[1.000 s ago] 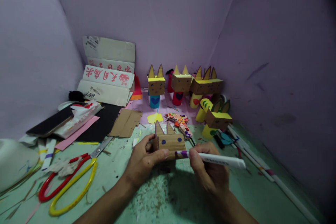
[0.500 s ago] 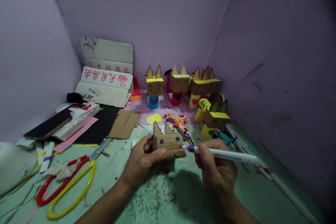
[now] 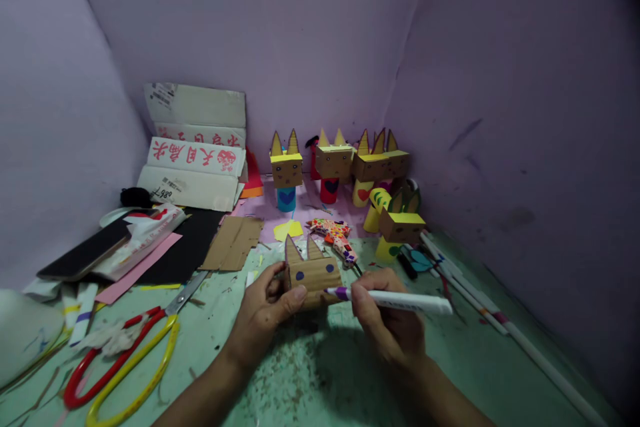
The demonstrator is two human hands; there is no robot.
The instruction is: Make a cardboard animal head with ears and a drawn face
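Note:
My left hand (image 3: pixel 263 310) grips a small cardboard animal head (image 3: pixel 313 271) with two pointed ears and two purple dot eyes, held upright just above the green table (image 3: pixel 310 380). My right hand (image 3: pixel 387 320) is closed round a white marker (image 3: pixel 400 300) with a purple band. The marker's tip touches the lower right of the cardboard face.
Finished cardboard animal figures (image 3: pixel 340 167) stand along the back wall, one more (image 3: pixel 400 227) to the right. Red and yellow scissors (image 3: pixel 120 360) lie at left, cardboard pieces (image 3: pixel 233 242), a patterned glue gun (image 3: pixel 337 235) and a folded printed box (image 3: pixel 193 147) behind. White sticks (image 3: pixel 500 337) lie at right.
The marker tip pulled a little away from the face half a second ago and is back against its lower right now. The view has shifted slightly to the right.

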